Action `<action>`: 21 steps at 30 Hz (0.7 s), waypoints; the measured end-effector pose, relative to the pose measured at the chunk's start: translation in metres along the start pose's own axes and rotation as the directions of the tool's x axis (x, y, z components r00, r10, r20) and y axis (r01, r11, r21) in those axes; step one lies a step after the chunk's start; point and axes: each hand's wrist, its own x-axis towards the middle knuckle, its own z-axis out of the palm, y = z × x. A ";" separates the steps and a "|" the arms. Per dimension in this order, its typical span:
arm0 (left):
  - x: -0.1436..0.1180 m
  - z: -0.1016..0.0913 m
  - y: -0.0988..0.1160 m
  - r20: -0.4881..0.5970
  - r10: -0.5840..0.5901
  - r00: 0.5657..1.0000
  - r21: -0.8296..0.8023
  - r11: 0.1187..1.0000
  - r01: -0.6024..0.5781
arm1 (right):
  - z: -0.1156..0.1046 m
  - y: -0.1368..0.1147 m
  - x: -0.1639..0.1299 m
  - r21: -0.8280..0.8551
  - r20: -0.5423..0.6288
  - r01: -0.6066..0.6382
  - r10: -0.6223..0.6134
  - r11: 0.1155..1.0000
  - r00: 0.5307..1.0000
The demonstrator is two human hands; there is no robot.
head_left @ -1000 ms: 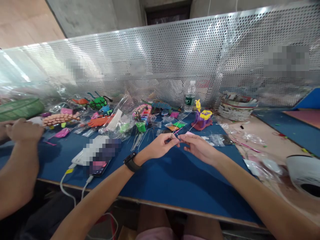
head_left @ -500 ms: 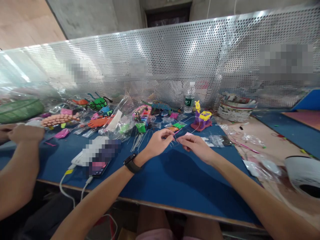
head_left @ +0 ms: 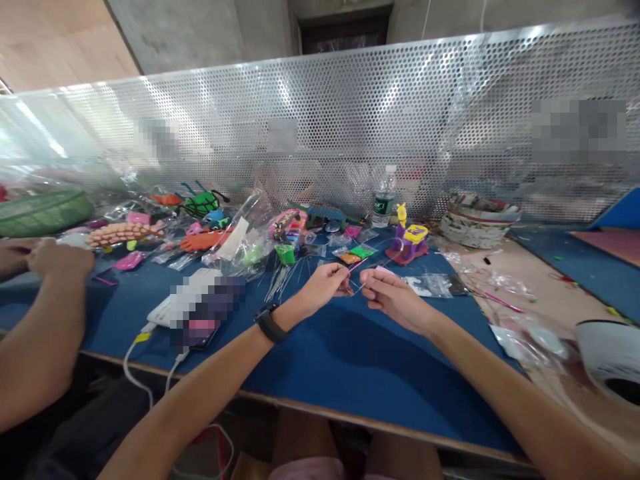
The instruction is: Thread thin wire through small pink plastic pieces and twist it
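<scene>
I saw the thin wire (head_left: 358, 288) run crosswise between my left hand (head_left: 325, 285) and right hand (head_left: 395, 298), both hands' fingers pinching it above the tabletop (head_left: 350, 353).

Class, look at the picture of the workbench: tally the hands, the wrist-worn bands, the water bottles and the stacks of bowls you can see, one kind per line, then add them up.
Hands: 4 – left hand, right hand, co-worker's hands
Black wristband: 1
Water bottle: 1
Bowl stack: 1
Total: 7
</scene>
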 end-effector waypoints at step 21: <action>-0.017 0.009 0.002 0.224 0.195 0.955 0.034 0.978 -0.207 | 0.013 -0.008 -0.012 -0.791 -0.187 0.141 -0.455 0.595 0.871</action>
